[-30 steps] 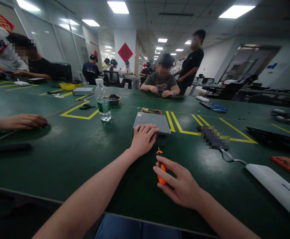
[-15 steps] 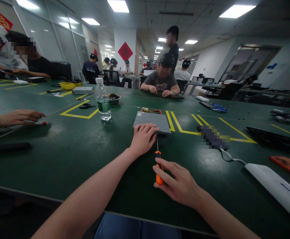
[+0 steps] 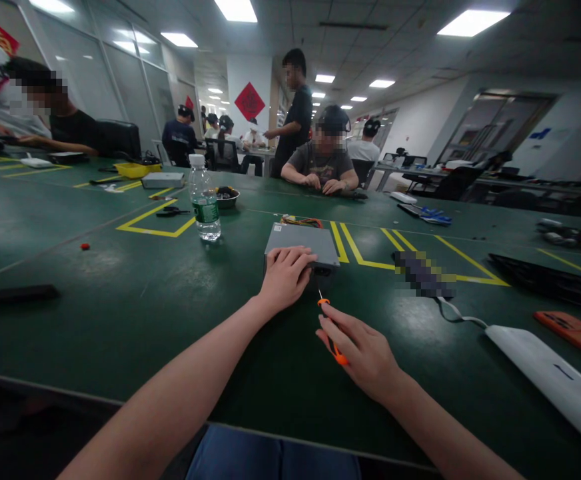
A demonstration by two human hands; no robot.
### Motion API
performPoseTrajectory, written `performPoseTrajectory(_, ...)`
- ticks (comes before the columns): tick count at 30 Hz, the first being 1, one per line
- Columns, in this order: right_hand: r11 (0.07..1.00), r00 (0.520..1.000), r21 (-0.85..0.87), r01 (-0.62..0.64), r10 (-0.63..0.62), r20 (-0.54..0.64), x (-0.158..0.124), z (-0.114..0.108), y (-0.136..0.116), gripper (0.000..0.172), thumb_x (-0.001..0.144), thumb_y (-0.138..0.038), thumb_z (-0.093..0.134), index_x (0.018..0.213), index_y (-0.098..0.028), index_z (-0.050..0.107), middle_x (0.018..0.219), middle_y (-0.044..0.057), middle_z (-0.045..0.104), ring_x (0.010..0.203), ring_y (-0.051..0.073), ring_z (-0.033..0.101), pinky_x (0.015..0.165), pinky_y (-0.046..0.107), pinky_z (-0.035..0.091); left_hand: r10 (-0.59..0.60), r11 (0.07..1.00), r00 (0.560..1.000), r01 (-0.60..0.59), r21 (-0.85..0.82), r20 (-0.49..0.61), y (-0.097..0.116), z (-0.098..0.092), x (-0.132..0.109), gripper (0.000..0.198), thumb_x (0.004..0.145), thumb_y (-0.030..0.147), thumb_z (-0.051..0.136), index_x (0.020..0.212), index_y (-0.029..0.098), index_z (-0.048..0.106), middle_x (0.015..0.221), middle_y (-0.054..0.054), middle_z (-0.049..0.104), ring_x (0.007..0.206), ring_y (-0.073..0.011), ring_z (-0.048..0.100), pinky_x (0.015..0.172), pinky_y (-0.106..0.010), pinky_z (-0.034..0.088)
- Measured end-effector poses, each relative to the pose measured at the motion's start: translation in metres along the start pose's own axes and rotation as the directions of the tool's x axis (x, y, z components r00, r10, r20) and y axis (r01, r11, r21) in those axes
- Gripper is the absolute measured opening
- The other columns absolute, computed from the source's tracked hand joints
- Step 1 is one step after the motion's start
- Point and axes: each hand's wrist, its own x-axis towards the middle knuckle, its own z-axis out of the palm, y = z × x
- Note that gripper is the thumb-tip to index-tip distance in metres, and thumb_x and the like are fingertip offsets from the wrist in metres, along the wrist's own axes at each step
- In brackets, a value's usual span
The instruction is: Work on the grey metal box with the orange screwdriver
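Observation:
A grey metal computer power supply [image 3: 305, 240] lies on the green table before me, with coloured wires at its far side and a dark socket in its near face. My left hand [image 3: 288, 273] grips its near left edge, fingers over the top and thumb hidden. In my right hand [image 3: 355, 347] is an orange-and-black screwdriver [image 3: 324, 303], held between thumb and fingers. Its thin shaft points up toward the near face, tilted slightly left. The tip looks a little short of the metal, though contact is hard to tell.
Left of the unit stands a water bottle [image 3: 204, 200] near a metal bowl [image 3: 227, 197]. To the right lie a pixelated device with a cable [image 3: 423, 273], a white power bank [image 3: 545, 373] and an orange phone [image 3: 573, 333]. A person [image 3: 325, 157] sits across the table.
The screwdriver has tilted, its handle swinging right, and its shaft has come away from the unit. My left hand stays put. Another person's hand has left the table at left; a standing person moved left.

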Motion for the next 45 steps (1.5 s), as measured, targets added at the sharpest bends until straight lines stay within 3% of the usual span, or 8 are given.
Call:
performPoseTrajectory(5, 0.995, 0.992, -0.081, -0.058, 0.048, -0.118, 0.005, -0.004, 0.005, 0.010, 0.083, -0.015, 0.059, 0.092, -0.016, 0.055, 0.091, 0.012, 0.066, 0.075, 0.016, 0.066, 0.063, 0.025, 0.057, 0.001, 1.000, 1.000, -0.001, -0.004, 0.001, 0.000, 0.000, 0.000, 0.025, 0.088, 0.021, 0.044, 0.111, 0.027, 0.054, 0.120, 0.000, 0.058, 0.117, -0.0184, 0.046, 0.096, -0.039, 0.026)
performPoseTrajectory(13, 0.994, 0.997, -0.104, -0.036, 0.028, -0.073, 0.006, -0.004, 0.004, 0.005, 0.084, -0.016, 0.055, 0.089, -0.019, 0.056, 0.093, 0.009, 0.064, 0.080, 0.016, 0.063, 0.066, 0.027, 0.053, 0.004, 1.000, 1.000, -0.004, 0.002, 0.004, 0.000, 0.000, 0.000, 0.025, 0.088, 0.021, 0.044, 0.111, 0.026, 0.054, 0.121, -0.001, 0.058, 0.116, -0.0191, 0.046, 0.096, -0.039, 0.027)
performPoseTrajectory(20, 0.977, 0.997, -0.203, -0.069, 0.059, -0.056, 0.005, -0.010, 0.005, 0.008, 0.083, -0.021, 0.060, 0.090, -0.019, 0.055, 0.064, 0.000, 0.058, 0.056, 0.012, 0.053, 0.061, 0.029, 0.039, 0.010, 1.000, 1.000, -0.010, 0.003, 0.002, 0.000, -0.001, 0.000, 0.025, 0.088, 0.021, 0.045, 0.111, 0.027, 0.053, 0.121, 0.000, 0.058, 0.117, -0.0186, 0.046, 0.096, -0.039, 0.027)
performPoseTrajectory(28, 0.989, 0.996, -0.131, -0.062, 0.070, 0.054, 0.008, -0.009, -0.003, 0.011, 0.085, -0.022, 0.052, 0.091, -0.016, 0.059, 0.077, 0.007, 0.059, 0.068, 0.017, 0.056, 0.063, 0.031, 0.045, 0.007, 1.000, 1.000, -0.007, 0.010, 0.001, 0.000, 0.000, 0.000, 0.026, 0.087, 0.021, 0.045, 0.112, 0.027, 0.053, 0.121, 0.000, 0.058, 0.116, -0.0183, 0.046, 0.096, -0.038, 0.027)
performPoseTrajectory(32, 0.985, 0.999, -0.170, -0.036, 0.042, 0.027, 0.008, -0.007, -0.005, 0.008, 0.084, -0.017, 0.052, 0.089, -0.014, 0.057, 0.075, 0.007, 0.061, 0.066, 0.018, 0.058, 0.062, 0.031, 0.046, 0.005, 1.000, 1.000, -0.005, -0.001, -0.003, 0.001, 0.000, 0.000, 0.025, 0.088, 0.021, 0.044, 0.111, 0.027, 0.053, 0.121, 0.000, 0.058, 0.117, -0.0183, 0.046, 0.096, -0.039, 0.026)
performPoseTrajectory(40, 0.946, 0.944, 0.083, -0.314, 0.320, -0.081, 0.000, -0.001, -0.002, 0.012, 0.087, -0.025, 0.053, 0.095, -0.017, 0.051, 0.066, 0.000, 0.058, 0.050, 0.011, 0.055, 0.050, 0.023, 0.045, -0.002, 1.000, 1.000, 0.002, -0.004, -0.002, 0.000, 0.000, 0.000, 0.026, 0.087, 0.020, 0.046, 0.111, 0.027, 0.053, 0.121, 0.001, 0.058, 0.116, -0.0180, 0.046, 0.096, -0.038, 0.026)
performPoseTrajectory(45, 0.976, 0.975, 0.026, -0.218, 0.219, -0.035, 0.001, -0.001, -0.002, 0.011, 0.087, -0.021, 0.051, 0.096, -0.016, 0.050, 0.071, 0.002, 0.061, 0.057, 0.013, 0.059, 0.056, 0.026, 0.047, 0.002, 1.000, 1.000, -0.002, -0.004, 0.010, 0.000, -0.001, 0.000, 0.026, 0.087, 0.021, 0.046, 0.111, 0.027, 0.052, 0.121, 0.000, 0.058, 0.117, -0.0182, 0.045, 0.096, -0.038, 0.026)
